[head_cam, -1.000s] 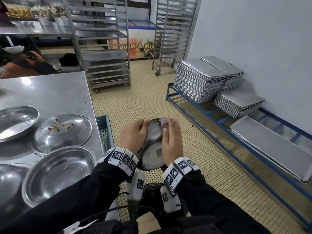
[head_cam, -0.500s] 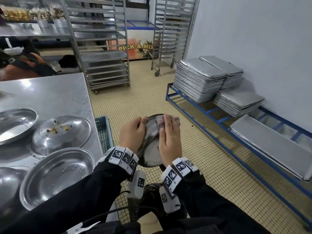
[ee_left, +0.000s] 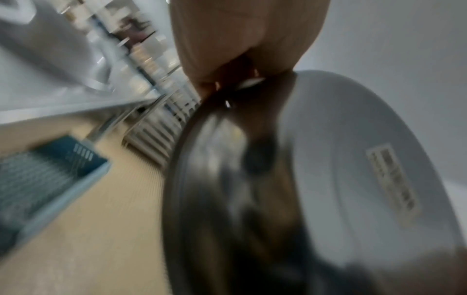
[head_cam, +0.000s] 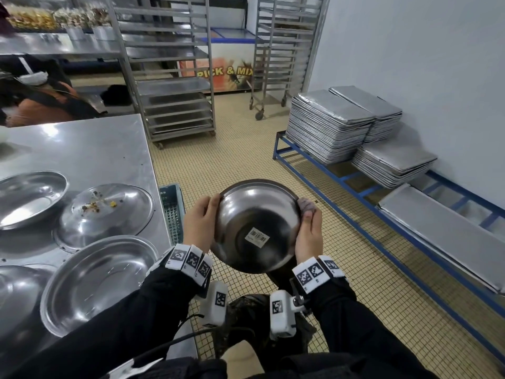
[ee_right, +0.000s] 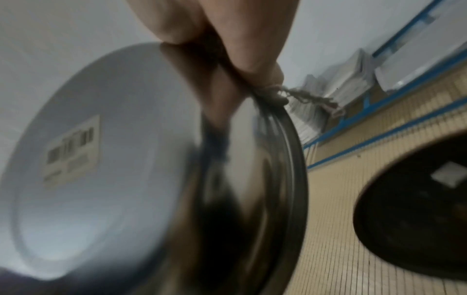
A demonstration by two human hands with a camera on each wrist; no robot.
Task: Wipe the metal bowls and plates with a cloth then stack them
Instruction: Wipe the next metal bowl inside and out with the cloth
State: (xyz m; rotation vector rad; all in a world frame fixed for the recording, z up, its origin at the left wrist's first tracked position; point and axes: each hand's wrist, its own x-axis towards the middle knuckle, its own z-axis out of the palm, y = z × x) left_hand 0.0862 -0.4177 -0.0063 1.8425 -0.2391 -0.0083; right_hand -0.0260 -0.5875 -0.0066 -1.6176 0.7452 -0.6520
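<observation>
Both wrist views are motion-blurred; the round steel bowl (head_cam: 257, 228) hides most of the grey cloth (head_cam: 306, 206).
</observation>
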